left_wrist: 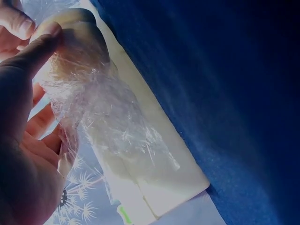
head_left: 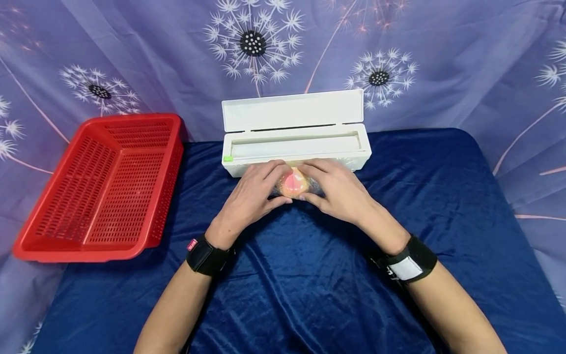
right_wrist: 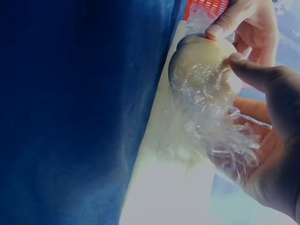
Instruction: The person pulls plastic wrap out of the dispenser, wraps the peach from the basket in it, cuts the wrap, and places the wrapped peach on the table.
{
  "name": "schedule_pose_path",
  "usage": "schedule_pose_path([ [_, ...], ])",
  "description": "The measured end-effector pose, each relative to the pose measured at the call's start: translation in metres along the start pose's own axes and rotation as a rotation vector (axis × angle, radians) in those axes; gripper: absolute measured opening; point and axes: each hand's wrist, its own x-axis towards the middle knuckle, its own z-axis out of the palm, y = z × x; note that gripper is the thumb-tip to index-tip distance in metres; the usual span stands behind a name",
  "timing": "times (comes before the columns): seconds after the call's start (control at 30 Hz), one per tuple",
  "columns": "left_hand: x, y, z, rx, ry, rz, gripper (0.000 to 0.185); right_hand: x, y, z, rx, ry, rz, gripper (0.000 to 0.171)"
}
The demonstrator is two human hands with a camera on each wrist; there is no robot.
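Note:
Between both hands is a pink and yellow peach (head_left: 294, 183) wrapped in clear cling film (left_wrist: 117, 117). My left hand (head_left: 253, 192) holds it from the left, thumb on the near side and fingers curved over the far side. From the right, my right hand (head_left: 342, 192) grips it the same way. In the right wrist view, both thumbs press on the peach (right_wrist: 199, 58), and crumpled film (right_wrist: 206, 117) trails off towards the right palm. Just behind the hands stands a white cling film box (head_left: 296, 130), lid (head_left: 292, 110) raised, with a white roll (head_left: 296, 146) inside.
A red plastic basket (head_left: 152, 216) with slotted walls stands at the left of the table. Dark blue cloth (head_left: 283, 295) covers the table. A purple curtain (head_left: 168, 49) with dandelion prints hangs behind. A small green tab (head_left: 228, 159) sits on the box's left front corner.

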Motion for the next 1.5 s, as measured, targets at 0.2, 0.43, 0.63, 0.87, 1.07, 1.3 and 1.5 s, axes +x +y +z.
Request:
schedule_pose_path([
  [0.2, 0.0003, -0.0003, -0.0003, -0.011, -0.007, -0.007, 0.068, 0.0003, -0.0029, 0.0013, -0.003, 0.002, -0.013, 0.073],
  [0.43, 0.0009, -0.0005, -0.0005, -0.032, -0.014, -0.012, 0.066, -0.001, -0.0043, 0.0047, -0.021, 0.022, -0.039, 0.076],
  [0.63, 0.0006, 0.0004, -0.0017, -0.044, -0.009, -0.013, 0.067, -0.0016, -0.0051, 0.0063, -0.032, 0.027, -0.029, 0.075],
  [0.87, -0.0002, -0.0003, -0.0008, -0.046, -0.003, -0.02, 0.067, -0.0012, -0.005, 0.0075, -0.019, 0.038, -0.023, 0.072],
  [1.07, -0.0004, -0.0009, -0.0003, -0.04, -0.015, -0.038, 0.068, -0.0005, -0.0044, 0.0084, -0.011, 0.028, -0.023, 0.073],
  [1.3, 0.0001, -0.0017, 0.0003, -0.035, -0.027, -0.041, 0.069, -0.0003, -0.0038, 0.0075, -0.001, 0.018, -0.008, 0.073],
  [1.5, 0.0009, -0.0017, 0.0, -0.049, -0.025, -0.044, 0.069, 0.0002, -0.0026, 0.0071, 0.018, 0.005, 0.004, 0.073],
])
